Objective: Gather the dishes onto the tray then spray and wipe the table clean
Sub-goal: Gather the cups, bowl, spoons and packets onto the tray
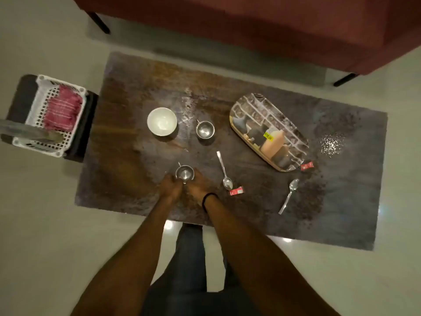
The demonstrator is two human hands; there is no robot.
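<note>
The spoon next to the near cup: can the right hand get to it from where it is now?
Probably yes. The right hand is on the cup, and the spoon lies just to its right on the table, with nothing between them.

Both hands' fingers are hiding behind the near steel cup [184, 175]; a blurred object [29, 131] is crossing the basket [36, 106].

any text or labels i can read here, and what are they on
Yellow sticker on the tray: dark print, too blurred to read.
Red packet beside the near spoon: white marks, unreadable.
Red packet at the tray's near end: print too small to read.
No other text shows.
</note>
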